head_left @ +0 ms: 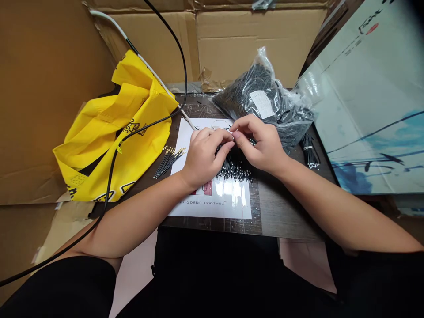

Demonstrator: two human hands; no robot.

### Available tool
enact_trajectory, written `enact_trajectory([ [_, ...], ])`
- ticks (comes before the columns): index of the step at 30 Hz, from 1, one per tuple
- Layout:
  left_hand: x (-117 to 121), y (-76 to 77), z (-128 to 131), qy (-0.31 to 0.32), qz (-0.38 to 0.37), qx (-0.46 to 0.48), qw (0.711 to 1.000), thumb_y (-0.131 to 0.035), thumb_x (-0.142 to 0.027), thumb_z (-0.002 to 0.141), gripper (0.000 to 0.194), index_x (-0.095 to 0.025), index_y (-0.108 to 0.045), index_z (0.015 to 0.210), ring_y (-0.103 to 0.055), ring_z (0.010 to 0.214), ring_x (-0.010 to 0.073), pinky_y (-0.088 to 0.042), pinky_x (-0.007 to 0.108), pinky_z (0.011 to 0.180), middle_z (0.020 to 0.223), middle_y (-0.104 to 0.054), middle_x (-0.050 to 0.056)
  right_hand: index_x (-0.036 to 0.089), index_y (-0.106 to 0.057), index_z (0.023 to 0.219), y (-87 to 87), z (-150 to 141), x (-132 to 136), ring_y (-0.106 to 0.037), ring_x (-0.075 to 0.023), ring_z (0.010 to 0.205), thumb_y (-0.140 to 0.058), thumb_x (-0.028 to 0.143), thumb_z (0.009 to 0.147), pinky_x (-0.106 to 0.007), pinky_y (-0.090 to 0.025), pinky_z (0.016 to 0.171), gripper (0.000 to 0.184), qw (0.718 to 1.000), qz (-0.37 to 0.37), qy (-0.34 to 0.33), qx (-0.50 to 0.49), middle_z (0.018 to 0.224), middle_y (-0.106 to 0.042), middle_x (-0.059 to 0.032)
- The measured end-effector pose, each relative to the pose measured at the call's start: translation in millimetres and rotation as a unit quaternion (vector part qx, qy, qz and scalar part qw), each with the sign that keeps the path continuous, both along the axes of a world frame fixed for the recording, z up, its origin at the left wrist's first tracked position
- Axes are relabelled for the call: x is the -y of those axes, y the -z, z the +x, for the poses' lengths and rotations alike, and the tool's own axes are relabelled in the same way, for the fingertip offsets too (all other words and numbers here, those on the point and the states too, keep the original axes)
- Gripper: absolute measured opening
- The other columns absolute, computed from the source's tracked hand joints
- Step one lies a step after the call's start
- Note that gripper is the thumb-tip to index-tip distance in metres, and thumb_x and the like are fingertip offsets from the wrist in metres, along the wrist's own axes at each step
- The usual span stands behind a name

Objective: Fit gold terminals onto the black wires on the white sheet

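My left hand [204, 158] and my right hand [259, 144] meet above a white printed sheet [212, 204] on a dark wood table [285, 207]. Their fingertips pinch close together, and whatever lies between them is too small to make out. Right beneath my hands is a bunch of thin black wires [233, 170], its upper part hidden by my fingers. Left of my left hand lies a smaller bundle of black wires with gold pin tips [168, 161].
A clear plastic bag of black wires [265, 101] lies behind my right hand, and a tied wire bundle [309, 150] sits near the table's right edge. A yellow bag [112, 132], a black cable [114, 170] and cardboard sheets [261, 44] stand left and behind.
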State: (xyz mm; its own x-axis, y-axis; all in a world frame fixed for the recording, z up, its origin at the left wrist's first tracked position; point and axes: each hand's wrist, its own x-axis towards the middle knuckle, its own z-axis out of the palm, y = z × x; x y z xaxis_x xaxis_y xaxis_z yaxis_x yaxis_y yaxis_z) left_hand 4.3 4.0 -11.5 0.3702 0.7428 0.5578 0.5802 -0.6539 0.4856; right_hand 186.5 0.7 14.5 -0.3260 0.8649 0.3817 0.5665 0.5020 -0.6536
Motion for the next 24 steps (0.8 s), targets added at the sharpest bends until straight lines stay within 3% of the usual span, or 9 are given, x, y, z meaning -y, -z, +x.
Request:
enact_trajectory([
  [4,-1,0.1,1,0.005,-0.018,-0.006,1.000,-0.053,-0.035,0.096,0.020,-0.023,-0.068,0.098,-0.059,0.092,0.0160,-0.038,0.035,0.090,0.087,-0.073,-0.001,0.021,-0.059,0.106,-12.4,5,-3,-0.054,-0.0159,0.076,-0.037,0.050,0.098,-0.029,-0.039,0.074,0.037,0.997,-0.013,0.030,0.063,0.086,-0.061,-0.0047],
  [8,-2,0.4,1,0.029,-0.044,0.043,0.998,-0.050,-0.033,0.097,0.019,-0.022,-0.065,0.102,-0.063,0.090,0.0147,-0.044,0.035,0.092,0.079,-0.073,-0.002,0.021,-0.061,0.093,-25.3,29,-20,-0.050,-0.0200,0.080,-0.030,0.051,0.100,-0.033,-0.033,0.074,0.044,0.978,0.032,0.151,0.139,0.086,-0.061,-0.0101],
  [11,0,0.5,1,0.058,-0.082,0.081,0.992,-0.048,-0.032,0.098,0.021,-0.021,-0.061,0.110,-0.067,0.080,0.0119,-0.050,0.033,0.086,0.075,-0.072,-0.002,0.019,-0.064,0.092,-22.9,58,-43,-0.046,-0.0185,0.077,-0.043,0.041,0.097,-0.034,-0.028,0.071,0.031,0.944,0.038,0.236,0.226,0.090,-0.065,-0.0125],
  [17,6,0.1,3,0.074,-0.103,0.095,0.987,-0.048,-0.028,0.097,0.019,-0.021,-0.056,0.112,-0.069,0.073,0.0083,-0.053,0.027,0.074,0.075,-0.073,-0.004,0.017,-0.071,0.093,-5.3,92,-68,-0.046,-0.0174,0.072,-0.052,0.032,0.090,-0.033,-0.023,0.065,0.025,0.900,-0.071,0.230,0.364,0.091,-0.068,-0.0118],
  [20,8,0.6,2,0.081,-0.121,0.113,0.983,-0.047,-0.027,0.097,0.016,-0.020,-0.053,0.111,-0.068,0.065,0.0070,-0.053,0.025,0.066,0.076,-0.073,-0.003,0.016,-0.074,0.097,-8.5,93,-66,-0.045,-0.0152,0.070,-0.052,0.031,0.089,-0.033,-0.023,0.065,0.028,0.883,-0.084,0.231,0.400,0.093,-0.070,-0.0138],
  [24,9,3.3,0,0.089,-0.146,0.134,0.976,-0.045,-0.028,0.098,0.012,-0.021,-0.049,0.106,-0.065,0.058,0.0064,-0.050,0.023,0.058,0.074,-0.073,-0.002,0.015,-0.076,0.097,-17.3,94,-64,-0.032,-0.0099,0.064,-0.059,0.027,0.086,-0.037,-0.022,0.067,0.024,0.859,-0.098,0.222,0.450,0.096,-0.072,-0.0163],
])
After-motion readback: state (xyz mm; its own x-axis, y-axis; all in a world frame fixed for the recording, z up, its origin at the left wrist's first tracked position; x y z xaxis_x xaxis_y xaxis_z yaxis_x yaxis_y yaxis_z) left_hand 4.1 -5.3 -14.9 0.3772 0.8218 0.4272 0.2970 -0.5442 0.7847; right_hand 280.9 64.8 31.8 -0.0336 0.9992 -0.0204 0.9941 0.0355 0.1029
